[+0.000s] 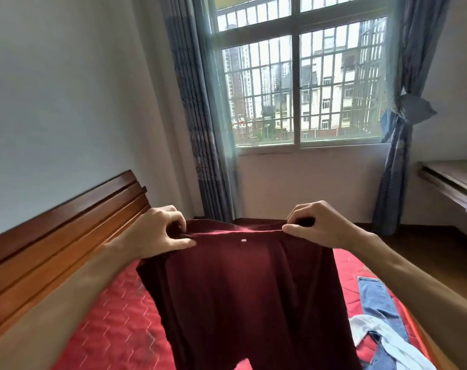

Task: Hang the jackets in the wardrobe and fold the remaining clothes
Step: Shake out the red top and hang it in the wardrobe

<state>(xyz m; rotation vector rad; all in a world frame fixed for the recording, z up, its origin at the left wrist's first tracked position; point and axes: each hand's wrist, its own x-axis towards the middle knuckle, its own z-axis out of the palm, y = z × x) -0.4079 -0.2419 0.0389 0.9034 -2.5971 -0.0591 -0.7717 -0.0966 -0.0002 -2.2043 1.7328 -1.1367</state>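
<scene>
Two hands are up and both are busy with the same piece of clothing! The left hand (157,231) pinches the top edge of the maroon garment (253,289) at its left end, thumb in front and fingers curled over the back. The right hand (320,225) mirrors it at the right end, thumb and forefinger nipping the hem with the other fingers curled behind. Between them the top edge is pulled out almost straight, with a small white tag (243,240) showing just below it near the middle.

The cloth hangs down from that grip in front of the bed, and its lower end runs off the bottom of the view, so whether it touches the red quilted cover (115,316) I cannot tell. Over on the right side of the bed lie a pair of blue jeans (376,297), and a pale grey garment (374,329) is crumpled across them.

A wooden headboard (53,236) runs along the left. Straight ahead there is a barred window (299,89), blue curtains (200,129) on either side, and a wooden desk (456,180) at far right.
</scene>
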